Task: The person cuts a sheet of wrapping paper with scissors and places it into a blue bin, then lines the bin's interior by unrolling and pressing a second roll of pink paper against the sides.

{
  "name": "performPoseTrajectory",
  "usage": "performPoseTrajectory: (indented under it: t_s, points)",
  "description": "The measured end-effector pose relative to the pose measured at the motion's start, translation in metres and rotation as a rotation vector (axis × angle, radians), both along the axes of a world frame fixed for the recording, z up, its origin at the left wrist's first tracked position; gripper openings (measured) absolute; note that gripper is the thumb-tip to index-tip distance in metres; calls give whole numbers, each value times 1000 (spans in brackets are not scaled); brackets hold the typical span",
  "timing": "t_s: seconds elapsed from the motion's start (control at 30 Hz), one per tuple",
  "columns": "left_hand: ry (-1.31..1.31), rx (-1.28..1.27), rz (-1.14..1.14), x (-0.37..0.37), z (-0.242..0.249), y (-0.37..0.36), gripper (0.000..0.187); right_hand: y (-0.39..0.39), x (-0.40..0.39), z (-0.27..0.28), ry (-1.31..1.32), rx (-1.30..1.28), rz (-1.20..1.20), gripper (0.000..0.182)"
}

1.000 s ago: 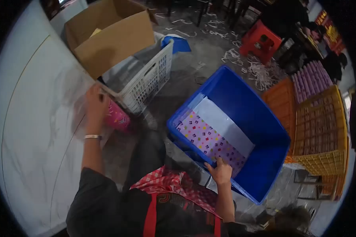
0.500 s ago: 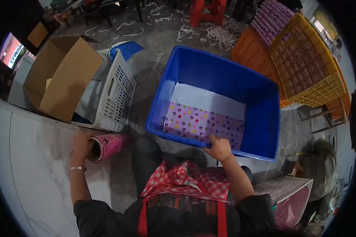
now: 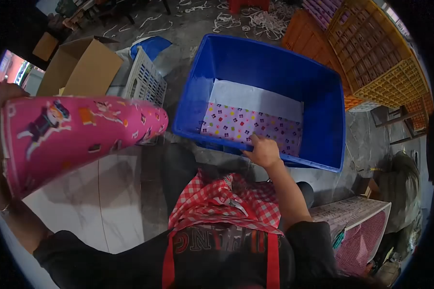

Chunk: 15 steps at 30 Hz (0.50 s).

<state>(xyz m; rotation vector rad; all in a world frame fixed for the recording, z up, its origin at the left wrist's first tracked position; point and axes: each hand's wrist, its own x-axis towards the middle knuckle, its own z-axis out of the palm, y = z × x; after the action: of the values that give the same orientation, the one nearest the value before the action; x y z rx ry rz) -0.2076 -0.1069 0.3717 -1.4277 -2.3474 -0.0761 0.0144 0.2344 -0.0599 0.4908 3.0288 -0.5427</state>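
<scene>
My left hand (image 3: 7, 90), at the far left edge, is wrapped round the near end of a pink roll (image 3: 89, 127) printed with cartoon figures. The roll is raised above the white marbled surface and points toward the blue plastic bin (image 3: 318, 91); most of my left fingers are hidden by it. My right hand (image 3: 265, 153) grips the bin's near rim, thumb over the inside edge. Inside the bin lie a white piece (image 3: 258, 101) and, nearer me, a lilac patterned piece (image 3: 234, 123).
Left of the bin stand a white plastic basket (image 3: 147, 74) and an open cardboard box (image 3: 89, 70). Orange crates (image 3: 311, 50) and a yellow crate (image 3: 371, 53) are at the right. White strips (image 3: 265, 23) litter the floor behind. A pink-and-white basket (image 3: 357, 231) sits at lower right.
My left hand has lifted the pink roll from beside the white surface and swung it up and left, closer to the camera. My right hand stays on the bin's rim.
</scene>
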Motion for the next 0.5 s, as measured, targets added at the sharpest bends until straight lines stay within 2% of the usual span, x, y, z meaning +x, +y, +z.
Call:
performPoseTrajectory:
  t_s: [0.13, 0.2, 0.27, 0.37, 0.47, 0.5]
  points:
    - [184, -4, -201, 14, 43, 43, 20, -5, 1, -3, 61, -21, -34, 44]
    - [230, -15, -287, 7, 39, 64, 18, -5, 5, -7, 59, -23, 54, 49]
    - [257, -14, -371, -2, 28, 94, 17, -2, 20, -8, 71, 14, 14, 50]
    - [259, -34, -474, -17, -9, 144, 15, 14, 48, -2, 84, 53, -56, 54]
    - [271, -31, -581, -15, -83, 209, 11, 29, 70, -9, 129, 56, -130, 58]
    - [236, -24, -603, -18, -112, 227, 20, 34, 76, -12, 175, 58, -133, 60]
